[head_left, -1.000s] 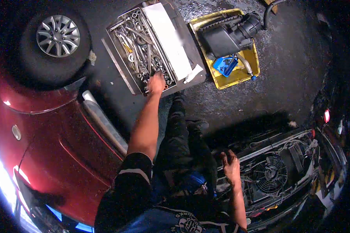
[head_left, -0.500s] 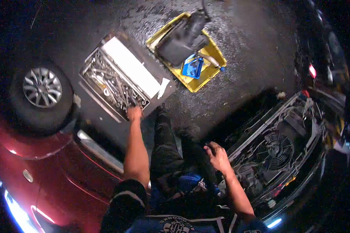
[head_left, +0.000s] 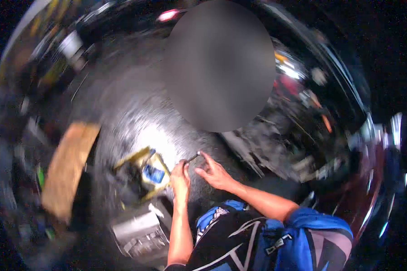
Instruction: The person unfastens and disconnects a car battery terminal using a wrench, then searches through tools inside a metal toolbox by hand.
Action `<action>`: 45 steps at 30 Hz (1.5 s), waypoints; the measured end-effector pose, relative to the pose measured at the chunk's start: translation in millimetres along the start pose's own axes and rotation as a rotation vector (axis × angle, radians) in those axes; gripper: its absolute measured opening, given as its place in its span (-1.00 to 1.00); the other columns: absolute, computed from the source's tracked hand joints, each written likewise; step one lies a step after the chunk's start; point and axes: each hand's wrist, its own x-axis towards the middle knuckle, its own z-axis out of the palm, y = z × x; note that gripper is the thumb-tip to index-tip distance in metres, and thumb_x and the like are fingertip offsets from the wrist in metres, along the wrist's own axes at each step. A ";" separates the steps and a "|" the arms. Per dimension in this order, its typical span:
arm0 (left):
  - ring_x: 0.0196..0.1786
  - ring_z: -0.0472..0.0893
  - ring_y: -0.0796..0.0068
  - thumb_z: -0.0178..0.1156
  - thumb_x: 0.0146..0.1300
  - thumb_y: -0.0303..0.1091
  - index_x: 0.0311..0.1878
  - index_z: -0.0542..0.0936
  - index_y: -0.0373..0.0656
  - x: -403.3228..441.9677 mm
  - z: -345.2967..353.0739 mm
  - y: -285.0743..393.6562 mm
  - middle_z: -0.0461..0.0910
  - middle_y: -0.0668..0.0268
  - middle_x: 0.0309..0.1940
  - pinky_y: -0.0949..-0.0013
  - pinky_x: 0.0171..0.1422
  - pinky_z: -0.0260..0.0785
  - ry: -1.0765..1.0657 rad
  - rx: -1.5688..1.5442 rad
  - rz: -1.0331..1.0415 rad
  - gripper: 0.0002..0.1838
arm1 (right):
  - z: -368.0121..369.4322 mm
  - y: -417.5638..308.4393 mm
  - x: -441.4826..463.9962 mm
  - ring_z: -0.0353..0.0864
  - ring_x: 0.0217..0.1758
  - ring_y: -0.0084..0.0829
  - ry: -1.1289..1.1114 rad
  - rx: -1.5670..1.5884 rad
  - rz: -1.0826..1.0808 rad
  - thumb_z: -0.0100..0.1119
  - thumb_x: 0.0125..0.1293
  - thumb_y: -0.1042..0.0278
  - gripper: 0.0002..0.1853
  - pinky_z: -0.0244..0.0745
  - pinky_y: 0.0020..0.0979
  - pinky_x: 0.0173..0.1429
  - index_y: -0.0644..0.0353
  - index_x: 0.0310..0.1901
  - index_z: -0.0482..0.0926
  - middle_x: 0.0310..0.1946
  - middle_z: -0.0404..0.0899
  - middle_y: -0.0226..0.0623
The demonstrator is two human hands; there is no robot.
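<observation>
My left hand pinches one end of a small dark metal tool in front of my body. At the tool's other end is my right hand, its thumb and fingers spread apart, with the index fingertip by the tip of the tool. Below and left of my left hand lies the yellow tray, holding a blue container and a dark part blurred by motion. Nearer to me, the open toolbox is full of metal tools.
A brown board lies at the left. The open engine bay of a car is at the right, with a red body panel beyond it. A blurred grey oval hides the top middle.
The view has swung to the right toward the engine bay. My left hand has come out of the toolbox with a small tool, and my right hand has moved close to it.
</observation>
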 end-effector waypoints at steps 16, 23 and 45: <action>-0.35 0.65 0.46 0.29 0.40 -0.23 0.15 0.57 -0.38 67.4 217.9 371.1 0.67 0.23 -0.27 0.38 -0.20 0.50 -0.985 -0.727 -0.350 -0.58 | -312.1 68.5 -134.9 0.64 -0.30 -0.48 0.874 0.859 -0.065 -0.13 0.65 0.15 -0.63 0.55 -0.45 -0.25 0.31 0.04 0.55 -0.29 0.63 -0.28; -0.25 0.57 0.57 0.24 0.45 -0.10 0.00 0.64 -0.34 127.9 283.1 431.0 0.70 0.25 -0.31 0.43 -0.13 0.42 -0.964 -0.477 0.202 -0.60 | -370.7 114.6 -97.9 0.64 -0.30 -0.47 1.252 0.486 0.094 -0.15 0.65 0.16 -0.62 0.54 -0.45 -0.26 0.32 0.05 0.55 -0.31 0.63 -0.25; -0.08 0.57 0.10 0.26 0.34 -0.30 -0.09 0.66 -0.23 269.6 396.5 417.4 0.63 0.17 -0.21 0.13 -0.02 0.35 -0.709 -0.083 1.008 -0.79 | -509.4 166.5 53.8 0.72 -0.37 -0.38 1.501 0.817 0.336 0.01 0.59 0.11 -0.63 0.64 -0.36 -0.23 0.33 -0.06 0.56 -0.35 0.70 -0.16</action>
